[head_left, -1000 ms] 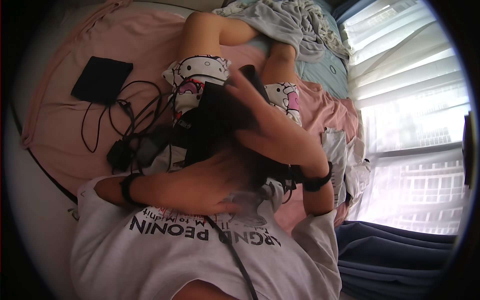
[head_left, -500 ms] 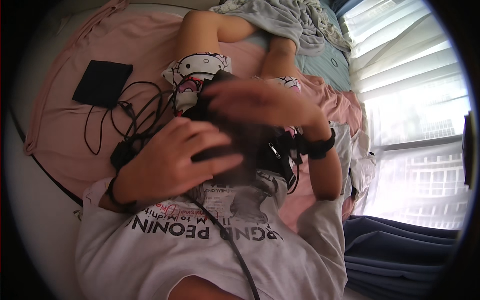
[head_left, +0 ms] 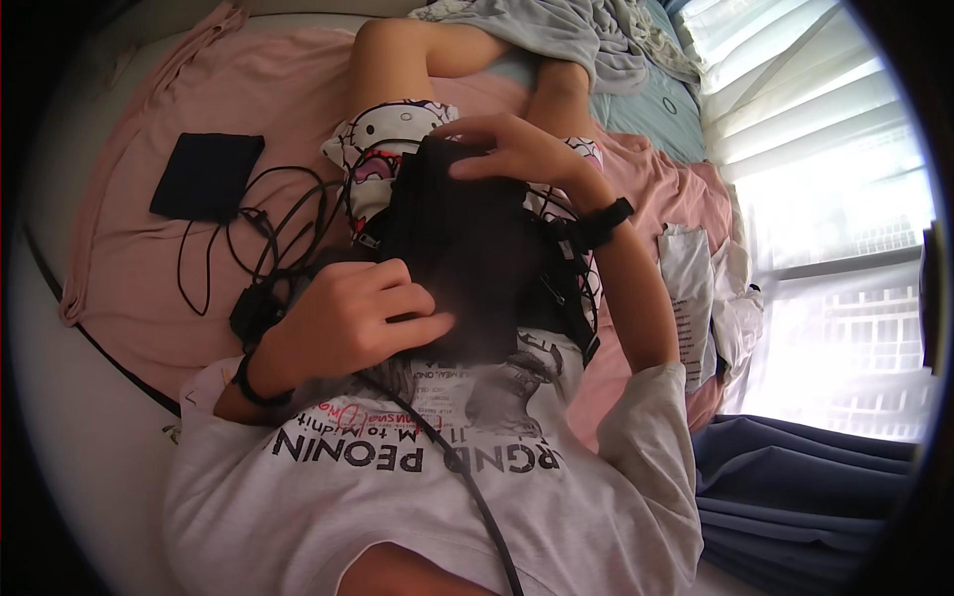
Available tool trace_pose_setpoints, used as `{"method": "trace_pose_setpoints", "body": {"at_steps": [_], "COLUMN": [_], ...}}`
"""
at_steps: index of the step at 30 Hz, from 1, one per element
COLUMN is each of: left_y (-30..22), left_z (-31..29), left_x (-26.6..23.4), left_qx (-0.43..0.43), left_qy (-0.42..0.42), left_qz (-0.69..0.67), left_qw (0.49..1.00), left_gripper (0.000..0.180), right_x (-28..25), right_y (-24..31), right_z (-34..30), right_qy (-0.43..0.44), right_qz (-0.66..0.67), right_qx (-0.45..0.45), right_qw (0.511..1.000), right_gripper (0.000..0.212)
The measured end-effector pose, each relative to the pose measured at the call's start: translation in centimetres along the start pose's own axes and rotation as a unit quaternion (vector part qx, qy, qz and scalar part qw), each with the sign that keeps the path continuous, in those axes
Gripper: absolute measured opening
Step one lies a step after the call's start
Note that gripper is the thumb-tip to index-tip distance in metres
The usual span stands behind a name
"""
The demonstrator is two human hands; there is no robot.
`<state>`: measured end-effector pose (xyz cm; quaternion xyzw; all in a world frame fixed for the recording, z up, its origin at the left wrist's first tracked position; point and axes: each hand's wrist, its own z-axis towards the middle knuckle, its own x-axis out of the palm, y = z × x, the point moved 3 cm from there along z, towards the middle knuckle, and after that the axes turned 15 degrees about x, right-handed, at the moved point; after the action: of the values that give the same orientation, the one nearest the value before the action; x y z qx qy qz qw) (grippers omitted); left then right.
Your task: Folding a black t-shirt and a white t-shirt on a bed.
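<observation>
Although the black bundle (head_left: 457, 238) is already laid over the patterned shorts (head_left: 402, 121), in front of the white shirt (head_left: 298, 517), it is not yet let alone: both hands are placed at it, so the handling is judged to be unfinished. How much is left cannot be told, because no loose end or opening is clearly shown. On the pink sheet (head_left: 119, 228), to the left, a dark folded cloth (head_left: 209, 177) is seen apart, near the black cables (head_left: 270, 233), and it is touched by neither hand.

By the right hand (head_left: 517, 149), the far end of the bundle is partly covered; its thumb is parted well from the fingers, so the hand is rather wide. The left hand (head_left: 358, 318) is placed at the near left side, with its fingers half curled (whether any edge is gripped there cannot be told).

The long axis of the bundle is directed from the shirt toward the knees (head_left: 393, 50), with the far end slanted slightly to the left. Since no clear front is seen, its facing cannot be named.
</observation>
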<state>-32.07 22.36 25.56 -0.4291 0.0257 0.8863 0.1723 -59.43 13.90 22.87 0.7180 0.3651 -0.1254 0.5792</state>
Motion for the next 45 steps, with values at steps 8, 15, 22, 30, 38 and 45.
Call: {"method": "trace_pose_setpoints", "body": {"at_steps": [8, 15, 22, 30, 38, 45], "left_y": [-0.6, 2.5, 4.8, 6.6, 5.0, 1.5], "left_z": [0.5, -2.3, -2.8, -0.3, -0.3, 1.6], "left_x": [-1.6, -2.7, -1.8, -0.1, 1.1, -1.5], "left_qx": [0.010, -0.116, -0.346, -0.321, -0.311, -0.391], "left_qy": [0.010, 0.073, -0.099, 0.056, 0.131, -0.015], "left_qz": [0.059, -0.093, -0.197, -0.108, -0.086, -0.140], "left_qw": [0.998, 0.986, 0.912, 0.939, 0.937, 0.910], "left_gripper": [0.026, 0.031, 0.050, 0.055, 0.054, 0.032], "right_x": [0.5, -0.2, -4.3, -6.4, -7.7, -8.1], "right_y": [-0.2, -0.1, 2.0, 5.9, 4.0, 2.8], "right_z": [1.6, 1.3, -1.2, -5.2, -5.9, -3.8], "right_qy": [0.016, -0.038, 0.018, 0.003, -0.037, -0.068], "right_qz": [0.057, 0.025, -0.020, -0.161, -0.121, -0.116], "right_qx": [-0.140, -0.184, -0.197, -0.073, -0.090, -0.086], "right_qw": [0.988, 0.982, 0.980, 0.984, 0.988, 0.987], "right_gripper": [0.044, 0.026, 0.031, 0.031, 0.023, 0.020]}}
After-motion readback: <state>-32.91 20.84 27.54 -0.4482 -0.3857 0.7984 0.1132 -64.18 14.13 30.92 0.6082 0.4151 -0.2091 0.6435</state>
